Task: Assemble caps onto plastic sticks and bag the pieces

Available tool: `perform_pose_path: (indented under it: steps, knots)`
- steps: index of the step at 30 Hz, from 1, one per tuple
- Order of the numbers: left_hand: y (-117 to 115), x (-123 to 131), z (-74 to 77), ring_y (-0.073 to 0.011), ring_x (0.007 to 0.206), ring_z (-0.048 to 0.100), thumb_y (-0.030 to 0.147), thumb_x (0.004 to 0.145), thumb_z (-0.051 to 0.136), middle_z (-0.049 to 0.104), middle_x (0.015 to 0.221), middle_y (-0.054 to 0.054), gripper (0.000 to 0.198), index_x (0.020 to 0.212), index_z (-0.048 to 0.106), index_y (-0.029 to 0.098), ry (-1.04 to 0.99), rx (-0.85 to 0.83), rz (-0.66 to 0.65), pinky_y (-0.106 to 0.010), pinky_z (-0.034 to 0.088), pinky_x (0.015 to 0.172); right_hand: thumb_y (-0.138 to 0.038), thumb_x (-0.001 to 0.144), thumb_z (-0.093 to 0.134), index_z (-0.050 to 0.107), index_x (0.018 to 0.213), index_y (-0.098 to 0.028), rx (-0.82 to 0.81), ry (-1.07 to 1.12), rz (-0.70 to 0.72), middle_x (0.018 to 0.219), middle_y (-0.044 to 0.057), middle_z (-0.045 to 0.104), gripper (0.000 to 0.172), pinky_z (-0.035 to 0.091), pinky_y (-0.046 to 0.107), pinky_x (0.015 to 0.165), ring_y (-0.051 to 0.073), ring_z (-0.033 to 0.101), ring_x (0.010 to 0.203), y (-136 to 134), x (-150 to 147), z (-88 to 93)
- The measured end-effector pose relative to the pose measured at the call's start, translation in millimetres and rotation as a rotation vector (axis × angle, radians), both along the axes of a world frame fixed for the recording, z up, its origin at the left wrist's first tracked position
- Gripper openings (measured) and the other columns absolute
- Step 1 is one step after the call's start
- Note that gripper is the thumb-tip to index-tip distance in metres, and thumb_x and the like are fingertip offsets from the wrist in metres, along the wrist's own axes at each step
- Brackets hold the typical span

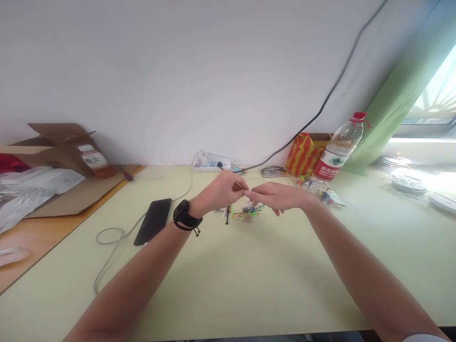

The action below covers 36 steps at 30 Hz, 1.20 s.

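Observation:
My left hand, with a black watch on its wrist, and my right hand meet at the fingertips above the table. Thumb and forefinger of each are pinched together, around something too small to make out. The other fingers of my right hand hang loosely curled. Just below and behind my hands lies a small pile of colourful thin plastic pieces, partly covered by my fingers. At its left edge a black strip-like piece lies on the table.
A black phone with a grey cable lies left. Along the wall are a power strip, eyeglasses, a red-and-yellow bag and a large water bottle. Wrapped discs lie right; an open cardboard box and drink bottle stand left.

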<state>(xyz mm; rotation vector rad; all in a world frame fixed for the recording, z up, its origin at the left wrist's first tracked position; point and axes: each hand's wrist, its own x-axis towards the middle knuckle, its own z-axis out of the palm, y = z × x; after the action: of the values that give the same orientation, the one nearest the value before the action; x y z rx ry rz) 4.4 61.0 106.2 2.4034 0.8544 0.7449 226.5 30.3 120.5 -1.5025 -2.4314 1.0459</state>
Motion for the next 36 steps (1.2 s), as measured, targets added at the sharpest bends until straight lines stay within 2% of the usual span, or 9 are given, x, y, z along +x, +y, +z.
perform_pose_path:
  steps: [6,13,19,23,26,30,32,34,36]
  knots:
    - [1,-1,-1.8,-0.0175,0.063,0.069,0.028,0.088,0.065,0.077,0.074,-0.007,0.018,0.081,0.078,0.017,-0.031,-0.026,0.017,-0.025,0.05,0.056,-0.071,0.089,0.058,0.069,0.095,-0.023,0.097,-0.028,0.026,0.107,0.005,0.073,0.05,0.047,0.027,0.056,0.013,0.066,0.053,2,7,0.7]
    - [3,0,-5.9,-0.017,0.06,0.068,0.024,0.087,0.064,0.076,0.072,-0.006,0.016,0.082,0.078,0.017,-0.04,-0.039,0.02,-0.025,0.048,0.054,-0.065,0.091,0.061,0.068,0.102,-0.023,0.063,0.137,0.013,0.107,0.005,0.073,0.044,0.046,0.027,0.051,0.011,0.063,0.049,5,3,-5.7]
    - [2,1,-5.9,-0.0179,0.064,0.07,0.024,0.087,0.063,0.077,0.076,-0.006,0.016,0.083,0.077,0.018,-0.035,-0.067,0.009,-0.025,0.049,0.054,-0.064,0.097,0.051,0.069,0.109,-0.024,0.021,0.152,0.048,0.103,0.006,0.072,0.045,0.047,0.027,0.048,0.012,0.064,0.051,5,0,-7.9]
    - [4,-2,-4.0,-0.0183,0.068,0.071,0.028,0.087,0.067,0.077,0.076,-0.006,0.015,0.081,0.077,0.018,-0.047,-0.037,0.02,-0.026,0.052,0.059,-0.048,0.089,0.069,0.07,0.105,-0.024,0.11,0.103,0.043,0.116,0.006,0.072,0.028,0.049,0.026,0.051,0.013,0.068,0.056,12,14,-6.9]
    - [7,-5,-2.1,-0.0184,0.072,0.072,0.03,0.086,0.07,0.077,0.081,-0.005,0.014,0.092,0.076,0.019,-0.081,-0.061,0.028,-0.027,0.055,0.064,-0.032,0.086,0.071,0.072,0.103,-0.024,0.179,0.019,0.037,0.107,0.005,0.074,0.019,0.047,0.026,0.05,0.014,0.069,0.057,15,27,-3.5]
    - [11,-9,-3.2,-0.0175,0.074,0.072,0.035,0.083,0.076,0.076,0.087,-0.004,0.051,0.131,0.061,0.022,-0.17,-0.156,0.024,-0.029,0.058,0.07,-0.027,0.088,0.065,0.074,0.103,-0.025,0.222,0.007,0.034,0.102,0.003,0.075,0.017,0.048,0.026,0.052,0.014,0.07,0.059,12,33,3.9]
    - [15,-9,-8.3,-0.018,0.078,0.073,0.038,0.081,0.08,0.076,0.095,-0.006,0.066,0.14,0.054,0.023,-0.191,-0.198,0.005,-0.031,0.059,0.074,-0.026,0.089,0.064,0.074,0.101,-0.025,0.221,0.01,0.051,0.103,0.002,0.075,0.017,0.048,0.025,0.053,0.014,0.071,0.058,9,31,5.6]
    - [20,-7,-17.1,-0.0206,0.086,0.074,0.044,0.077,0.084,0.076,0.106,-0.01,0.066,0.134,0.06,0.021,-0.165,-0.26,-0.025,-0.032,0.06,0.077,-0.027,0.089,0.064,0.075,0.1,-0.025,0.204,0.011,0.071,0.102,0.003,0.076,0.016,0.048,0.025,0.053,0.013,0.07,0.057,7,28,5.7]
    - [24,-4,-27.8,-0.0229,0.094,0.074,0.047,0.078,0.082,0.076,0.106,-0.012,0.052,0.119,0.069,0.018,-0.132,-0.34,-0.064,-0.033,0.059,0.08,-0.029,0.089,0.065,0.076,0.099,-0.024,0.196,0.025,0.082,0.101,0.003,0.076,0.016,0.048,0.026,0.053,0.012,0.069,0.055,6,26,6.5]
